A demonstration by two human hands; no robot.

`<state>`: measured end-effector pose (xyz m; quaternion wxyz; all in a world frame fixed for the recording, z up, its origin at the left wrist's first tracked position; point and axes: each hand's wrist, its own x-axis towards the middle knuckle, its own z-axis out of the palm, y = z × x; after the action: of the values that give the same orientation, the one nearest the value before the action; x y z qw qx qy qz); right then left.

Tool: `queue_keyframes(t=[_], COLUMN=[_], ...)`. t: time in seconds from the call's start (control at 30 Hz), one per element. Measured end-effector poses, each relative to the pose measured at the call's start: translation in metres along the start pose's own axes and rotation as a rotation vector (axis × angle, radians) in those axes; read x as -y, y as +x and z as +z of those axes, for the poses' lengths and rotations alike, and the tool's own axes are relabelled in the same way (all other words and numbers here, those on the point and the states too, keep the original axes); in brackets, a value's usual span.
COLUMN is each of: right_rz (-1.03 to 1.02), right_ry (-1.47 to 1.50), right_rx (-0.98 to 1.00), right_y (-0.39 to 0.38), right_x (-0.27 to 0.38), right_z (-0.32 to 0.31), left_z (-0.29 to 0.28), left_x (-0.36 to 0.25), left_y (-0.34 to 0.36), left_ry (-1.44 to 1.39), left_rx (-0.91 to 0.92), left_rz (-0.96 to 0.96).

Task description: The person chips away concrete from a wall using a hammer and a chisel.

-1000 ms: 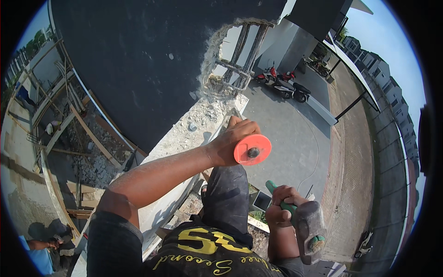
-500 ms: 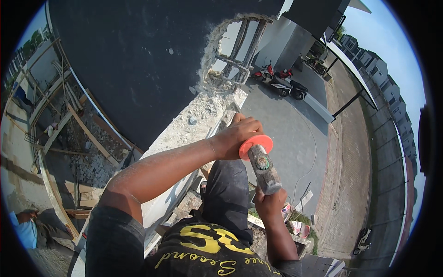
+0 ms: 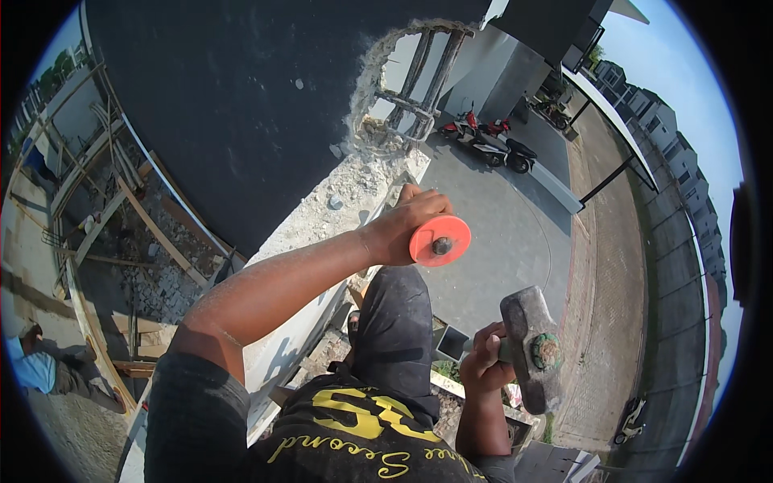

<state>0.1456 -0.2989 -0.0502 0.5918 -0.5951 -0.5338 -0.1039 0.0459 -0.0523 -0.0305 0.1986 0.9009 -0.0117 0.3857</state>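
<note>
My left hand (image 3: 411,224) is closed round a chisel. Its round orange hand guard (image 3: 425,240) and steel striking end (image 3: 442,245) face me; the hand and guard hide its blade. This hand is at the right edge of a chipped white concrete ledge (image 3: 310,219). In my right hand (image 3: 486,364) is the handle of a club hammer, its worn steel head (image 3: 531,350) held out to the right, apart from the chisel. Ahead, bare steel reinforcing bars (image 3: 441,76) cross a ragged hole in the dark wall (image 3: 217,105).
Rubble and loose grit lie along the ledge. Down to the left are wooden planks (image 3: 157,229), broken debris and another person in a light blue shirt (image 3: 32,366). Parked motorbikes (image 3: 491,145) stand on the grey paving (image 3: 499,217) far below, beside a brick-paved road (image 3: 604,322).
The hammer has swung away from the chisel's end, outward to the right with my right hand. My left hand has shifted slightly with the chisel still in its grip.
</note>
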Motion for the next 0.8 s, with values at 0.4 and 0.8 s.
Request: queue_keyframes(t=[0.4, 0.8], right_rz=[0.005, -0.148], right_ry=[0.108, -0.120], right_rx=[-0.036, 0.035], right_y=[-0.009, 0.000], right_x=[-0.012, -0.004], right_z=[-0.005, 0.001], left_z=[0.002, -0.002], left_x=[0.002, 0.005], left_y=[-0.002, -0.001], left_ry=[0.031, 0.021], left_rx=[-0.005, -0.013], left_rz=[0.024, 0.040])
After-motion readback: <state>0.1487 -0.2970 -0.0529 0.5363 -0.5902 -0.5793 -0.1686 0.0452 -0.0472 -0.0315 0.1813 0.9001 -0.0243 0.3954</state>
